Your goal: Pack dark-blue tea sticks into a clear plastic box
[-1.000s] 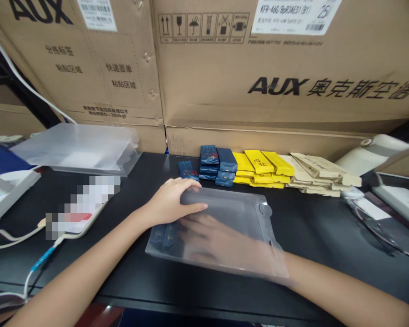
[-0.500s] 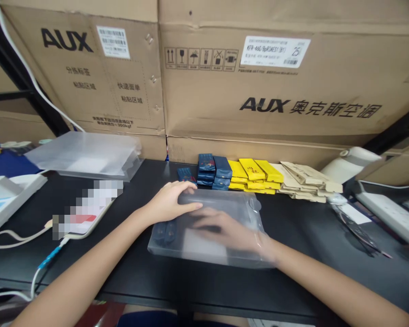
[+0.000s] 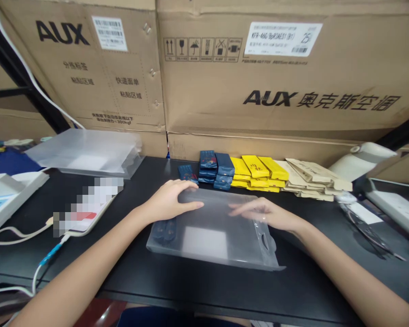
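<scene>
A frosted translucent plastic bag (image 3: 204, 213) lies flat on the black desk, its handle cut-out at the right end. Two dark blue packets (image 3: 165, 229) show through its left side, and a white rectangle (image 3: 204, 241) through the middle. My left hand (image 3: 172, 200) rests on the bag's far left corner, thumb apart from the fingers. Over the upper right part of the bag, my right hand (image 3: 267, 212) has its fingers stretched out, slightly blurred; whether they press on the plastic I cannot tell.
Behind the bag stand stacks of dark blue packets (image 3: 215, 169), yellow packets (image 3: 255, 170) and beige packets (image 3: 310, 177). More frosted bags (image 3: 88, 150) and a phone (image 3: 95, 209) lie left. A white bottle (image 3: 361, 161), glasses (image 3: 364, 229) and a power strip (image 3: 395, 211) are right.
My right hand has moved right and away from me, from the bag's middle to its upper right, uncovering the handle end. My left hand has stayed in place.
</scene>
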